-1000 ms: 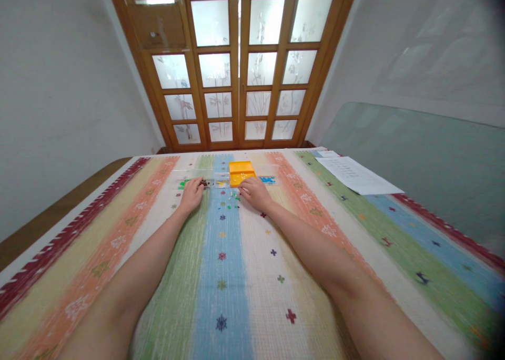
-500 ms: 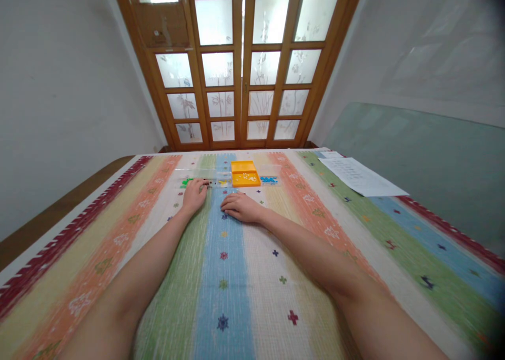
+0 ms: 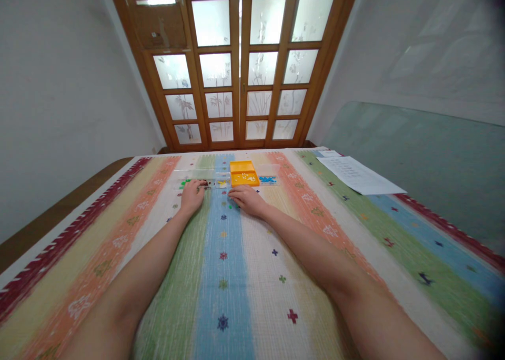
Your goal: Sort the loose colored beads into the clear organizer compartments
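Observation:
My left hand (image 3: 192, 197) lies at the near edge of a flat clear plastic case (image 3: 186, 172), its fingers bent together over small dark pieces (image 3: 210, 183). Whatever is between those fingers is too small to make out. Small green pieces (image 3: 183, 182) show just left of it. My right hand (image 3: 248, 199) rests in front of an orange-yellow box (image 3: 258, 180), which stands with its lid raised and small white pieces (image 3: 244, 177) inside. The right fingers are closed together and point left; what they hold is hidden. A tiny green piece (image 3: 230, 207) is on the cloth below the right fingertips.
Blue pieces (image 3: 268, 180) lie right of the orange-yellow box, and yellow pieces (image 3: 221, 182) lie left of it. A striped cloth (image 3: 223, 297) covers the table. Printed white sheets (image 3: 357, 177) lie at the far right, before a pale green panel (image 3: 418, 144). Glazed wooden doors (image 3: 239, 102) stand behind.
My right hand has moved slightly right and away from me, towards the orange-yellow box. A tiny green piece now shows below its fingertips. The left hand has barely moved.

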`<state>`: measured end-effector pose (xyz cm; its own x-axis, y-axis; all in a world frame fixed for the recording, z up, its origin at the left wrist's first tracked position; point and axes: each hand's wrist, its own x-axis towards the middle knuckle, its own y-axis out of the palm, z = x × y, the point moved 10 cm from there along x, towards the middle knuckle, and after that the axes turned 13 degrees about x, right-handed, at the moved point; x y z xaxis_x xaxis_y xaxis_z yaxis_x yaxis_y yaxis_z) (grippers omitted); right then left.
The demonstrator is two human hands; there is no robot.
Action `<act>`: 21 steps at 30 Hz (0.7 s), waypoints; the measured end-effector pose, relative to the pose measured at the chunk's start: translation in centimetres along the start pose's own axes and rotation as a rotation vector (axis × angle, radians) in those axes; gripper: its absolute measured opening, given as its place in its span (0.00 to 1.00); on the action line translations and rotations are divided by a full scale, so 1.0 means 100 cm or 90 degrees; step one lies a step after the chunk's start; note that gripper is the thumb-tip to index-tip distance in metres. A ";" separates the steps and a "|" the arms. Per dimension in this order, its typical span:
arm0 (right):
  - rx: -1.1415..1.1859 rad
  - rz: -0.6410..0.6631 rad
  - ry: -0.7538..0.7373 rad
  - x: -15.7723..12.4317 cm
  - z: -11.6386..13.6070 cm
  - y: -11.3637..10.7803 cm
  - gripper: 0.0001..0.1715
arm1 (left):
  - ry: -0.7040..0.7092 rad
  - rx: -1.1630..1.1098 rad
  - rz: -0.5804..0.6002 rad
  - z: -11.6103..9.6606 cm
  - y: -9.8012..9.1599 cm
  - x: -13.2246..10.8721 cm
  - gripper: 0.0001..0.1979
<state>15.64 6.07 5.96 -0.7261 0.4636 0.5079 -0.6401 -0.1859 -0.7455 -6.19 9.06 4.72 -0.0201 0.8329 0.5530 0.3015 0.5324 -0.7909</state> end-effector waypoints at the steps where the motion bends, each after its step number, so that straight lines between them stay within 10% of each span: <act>1: -0.010 -0.036 0.033 -0.002 -0.011 -0.010 0.15 | 0.003 -0.002 0.006 0.000 0.002 0.000 0.15; 10: -0.164 -0.354 0.370 -0.056 -0.098 -0.108 0.20 | 0.086 -0.012 0.050 -0.021 0.009 -0.004 0.16; 21: -0.179 -0.159 0.289 -0.033 -0.079 -0.070 0.13 | 0.295 -0.003 0.176 -0.101 0.011 -0.032 0.17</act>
<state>24.48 12.68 6.12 -0.3420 0.7993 0.4940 -0.6425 0.1847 -0.7437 3.87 5.43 4.70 0.4829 0.7874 0.3832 0.2409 0.3012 -0.9226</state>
